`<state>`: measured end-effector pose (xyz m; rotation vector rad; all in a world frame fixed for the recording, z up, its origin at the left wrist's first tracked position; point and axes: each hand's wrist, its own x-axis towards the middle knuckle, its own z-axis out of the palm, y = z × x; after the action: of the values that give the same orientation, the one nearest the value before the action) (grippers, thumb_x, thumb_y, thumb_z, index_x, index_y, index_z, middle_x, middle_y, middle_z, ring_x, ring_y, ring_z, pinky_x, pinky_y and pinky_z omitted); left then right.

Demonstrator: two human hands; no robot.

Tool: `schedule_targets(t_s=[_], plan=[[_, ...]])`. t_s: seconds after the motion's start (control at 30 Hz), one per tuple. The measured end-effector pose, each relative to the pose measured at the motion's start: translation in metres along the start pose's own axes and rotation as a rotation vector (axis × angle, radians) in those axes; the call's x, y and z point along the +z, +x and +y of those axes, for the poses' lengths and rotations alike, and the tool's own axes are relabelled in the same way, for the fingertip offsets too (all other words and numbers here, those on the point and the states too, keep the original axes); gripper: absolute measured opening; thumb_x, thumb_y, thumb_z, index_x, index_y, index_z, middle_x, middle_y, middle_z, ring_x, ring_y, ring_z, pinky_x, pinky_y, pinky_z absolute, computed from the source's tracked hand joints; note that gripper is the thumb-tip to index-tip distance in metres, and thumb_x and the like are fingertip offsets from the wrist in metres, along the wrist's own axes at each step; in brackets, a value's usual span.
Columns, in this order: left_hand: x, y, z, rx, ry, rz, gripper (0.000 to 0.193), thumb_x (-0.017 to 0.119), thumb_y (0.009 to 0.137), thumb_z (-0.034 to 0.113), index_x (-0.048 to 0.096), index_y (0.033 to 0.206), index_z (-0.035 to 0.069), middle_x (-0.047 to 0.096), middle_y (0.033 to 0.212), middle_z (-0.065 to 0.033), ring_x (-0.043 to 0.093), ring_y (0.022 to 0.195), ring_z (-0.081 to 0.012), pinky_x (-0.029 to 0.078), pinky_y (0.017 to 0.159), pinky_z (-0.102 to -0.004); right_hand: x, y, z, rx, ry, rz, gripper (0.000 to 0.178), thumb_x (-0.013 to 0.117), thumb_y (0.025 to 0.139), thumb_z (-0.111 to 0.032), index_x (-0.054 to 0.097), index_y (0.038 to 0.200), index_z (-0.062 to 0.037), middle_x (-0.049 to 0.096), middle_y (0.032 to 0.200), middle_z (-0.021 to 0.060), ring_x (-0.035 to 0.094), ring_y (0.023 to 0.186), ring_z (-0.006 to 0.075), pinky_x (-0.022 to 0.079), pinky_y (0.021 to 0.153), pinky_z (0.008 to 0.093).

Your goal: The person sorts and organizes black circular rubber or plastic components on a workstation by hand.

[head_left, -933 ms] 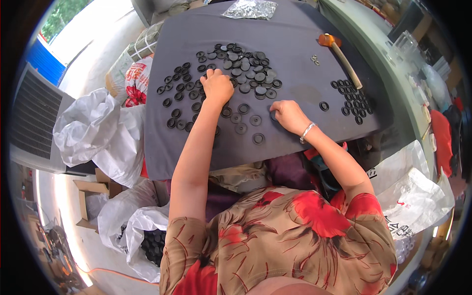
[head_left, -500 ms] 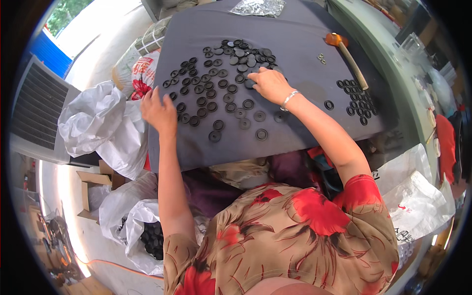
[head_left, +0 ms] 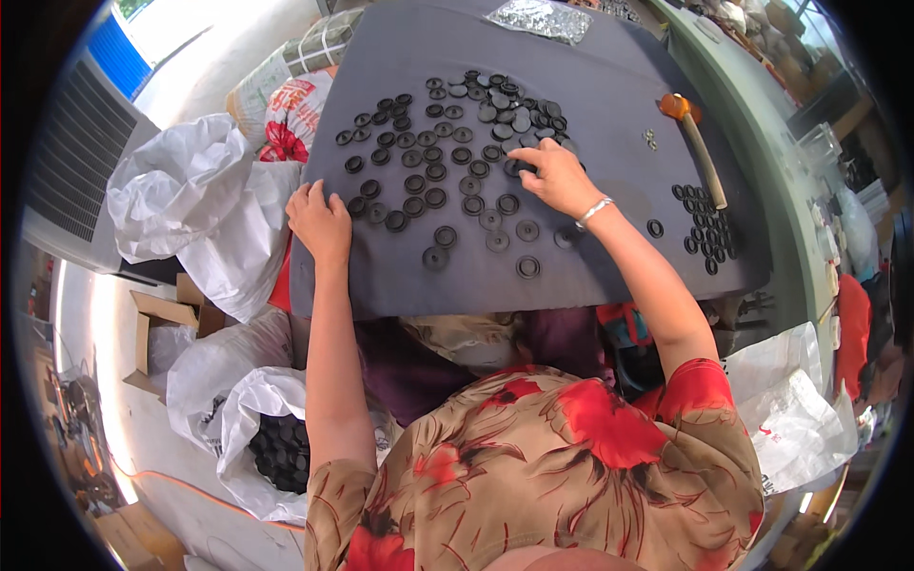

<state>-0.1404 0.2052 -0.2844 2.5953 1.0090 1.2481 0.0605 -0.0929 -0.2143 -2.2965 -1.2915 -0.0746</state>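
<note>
Black discs (head_left: 435,171) spread over left and middle of the grey-covered table (head_left: 609,95), piled thickest toward its far centre. Left hand (head_left: 322,221) at table's left edge, fingers loose, nothing seen in it. Right hand (head_left: 560,181) above table's middle, fingertips at a disc, blocking sight of some of the pile; grip cannot be told. Table's right side: orange-headed hammer (head_left: 705,160), black rings (head_left: 705,228). Table's far edge: clear bag (head_left: 541,19). Just off table's left edge: white sack (head_left: 181,200).
</note>
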Motion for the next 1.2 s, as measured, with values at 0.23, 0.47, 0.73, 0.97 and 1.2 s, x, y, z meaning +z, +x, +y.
schedule_targets(t_s=[0.23,0.47,0.73,0.97,1.2], plan=[[0.004,0.004,-0.004,-0.045,-0.053,-0.047,0.031,0.062,0.076,0.012,0.065,0.106,0.004,0.058,0.116,-0.0145,0.049,0.112,-0.0328,0.041,0.093,-0.0442,0.002,-0.051,0.009,0.089,0.208,-0.003,0.02,0.066,0.074,-0.01,0.055,0.09,-0.0037,0.052,0.081,0.0086,0.051,0.06,0.0207,0.045,0.059,0.0314],[0.002,0.003,0.002,-0.066,-0.058,-0.055,0.031,0.062,0.075,0.012,0.066,0.105,0.004,0.059,0.116,-0.0141,0.049,0.112,-0.0324,0.04,0.093,-0.0437,-0.008,-0.033,0.007,-0.022,-0.089,-0.067,0.019,0.064,0.08,-0.018,0.06,0.094,-0.0048,0.06,0.094,0.0116,0.06,0.083,0.0314,0.048,0.072,0.0415],[0.0,0.002,-0.001,-0.05,-0.049,-0.067,0.029,0.061,0.075,0.012,0.067,0.102,0.003,0.059,0.113,-0.0134,0.05,0.111,-0.0313,0.04,0.092,-0.0432,0.058,0.041,-0.019,-0.155,-0.21,-0.068,0.072,0.046,0.092,-0.049,0.032,0.136,0.0066,0.031,0.143,0.0256,0.026,0.136,0.0374,0.022,0.112,0.0457],[0.003,0.004,-0.004,-0.084,-0.069,-0.093,0.028,0.061,0.076,0.013,0.067,0.102,0.005,0.059,0.115,-0.0117,0.049,0.113,-0.0296,0.038,0.092,-0.0437,0.093,0.054,-0.024,-0.141,-0.287,-0.152,0.078,0.039,0.092,-0.055,0.028,0.139,0.0067,0.027,0.146,0.025,0.021,0.139,0.0361,0.015,0.114,0.046],[0.001,0.004,-0.007,-0.118,-0.034,-0.105,0.027,0.061,0.076,0.014,0.067,0.101,0.006,0.059,0.115,-0.0113,0.05,0.112,-0.0293,0.038,0.092,-0.0438,0.074,0.077,-0.031,-0.232,-0.17,0.061,0.044,0.054,0.087,-0.034,0.053,0.11,0.0026,0.057,0.11,0.0161,0.052,0.108,0.0342,0.039,0.093,0.0466]])
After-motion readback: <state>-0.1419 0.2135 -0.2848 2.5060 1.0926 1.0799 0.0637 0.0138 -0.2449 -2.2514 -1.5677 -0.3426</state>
